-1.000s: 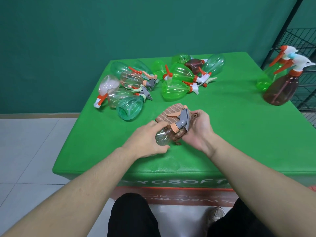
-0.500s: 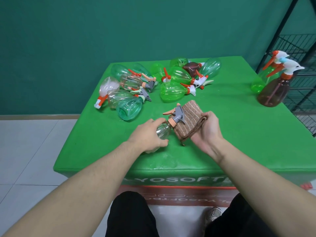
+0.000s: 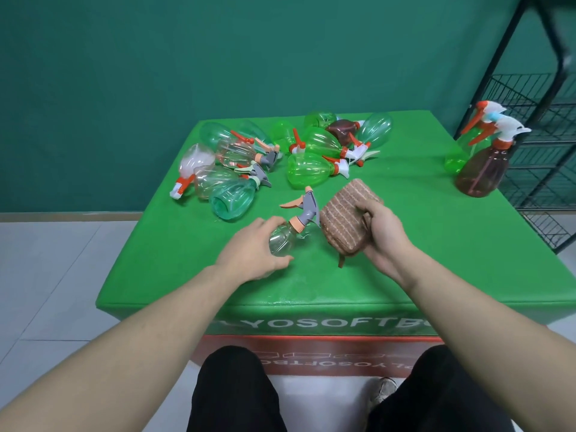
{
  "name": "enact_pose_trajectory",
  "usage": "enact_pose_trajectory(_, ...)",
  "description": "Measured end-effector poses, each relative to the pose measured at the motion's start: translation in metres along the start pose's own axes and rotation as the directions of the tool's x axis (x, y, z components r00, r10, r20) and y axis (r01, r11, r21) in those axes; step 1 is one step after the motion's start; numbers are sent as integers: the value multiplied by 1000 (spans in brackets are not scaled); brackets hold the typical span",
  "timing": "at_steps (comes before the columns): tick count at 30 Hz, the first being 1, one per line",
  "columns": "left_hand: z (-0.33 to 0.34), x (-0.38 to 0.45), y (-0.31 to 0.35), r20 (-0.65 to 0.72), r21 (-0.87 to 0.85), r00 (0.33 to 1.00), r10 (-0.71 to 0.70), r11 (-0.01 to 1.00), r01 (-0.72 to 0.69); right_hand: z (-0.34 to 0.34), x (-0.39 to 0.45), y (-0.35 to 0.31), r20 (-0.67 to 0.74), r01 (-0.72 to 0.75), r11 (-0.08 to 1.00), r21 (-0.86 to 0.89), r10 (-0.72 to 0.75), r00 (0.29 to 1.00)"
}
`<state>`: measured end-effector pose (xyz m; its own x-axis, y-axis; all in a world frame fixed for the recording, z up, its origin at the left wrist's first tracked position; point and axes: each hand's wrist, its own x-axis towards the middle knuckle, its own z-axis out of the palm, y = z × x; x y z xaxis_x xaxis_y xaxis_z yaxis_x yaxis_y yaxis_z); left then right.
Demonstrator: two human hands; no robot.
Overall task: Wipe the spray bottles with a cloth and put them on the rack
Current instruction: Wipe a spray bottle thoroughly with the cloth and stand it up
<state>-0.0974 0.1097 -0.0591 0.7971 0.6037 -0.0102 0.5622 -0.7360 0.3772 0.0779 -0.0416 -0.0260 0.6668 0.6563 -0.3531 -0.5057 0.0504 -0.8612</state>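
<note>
Left hand [image 3: 254,252] fingers wrapped round the small clear plastic spray bottle [image 3: 285,238] lying on the green tabletop [image 3: 405,244], right hand [image 3: 381,235] gripping the brown striped cloth [image 3: 343,219] beside it; it looks light, empty and slick, so I'd hold the belly, not the trigger.

Bright, even light; wide-angle edge distortion

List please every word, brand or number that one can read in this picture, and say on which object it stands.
"YOSOFTB": white letters on the front edge of the green table cover; both ends are hidden by the arms, so the word is incomplete.
Upside-down white letters on the red band below: partly hidden, not surely readable.
Spray bottles, cloth, rack: no text visible.
</note>
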Motion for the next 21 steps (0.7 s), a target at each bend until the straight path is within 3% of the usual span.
enact_pose_trajectory(3, 6, -4, -1, -37, 13, 999, 22, 1000, -22, 10, 8, 2, -19, 87, 968, -237, -94, 995)
enact_pose_trajectory(7, 11, -5, -3, -45, 39, 998, 50, 998, -49, 26, 10, 4, 61, 220, 771, -598, -229, 971)
enact_pose_trajectory(21, 13, 6, -6, -79, 1, 996, -28, 1000, 28, 8, -19, 39, 307, 412, 449, -793, -291, 906)
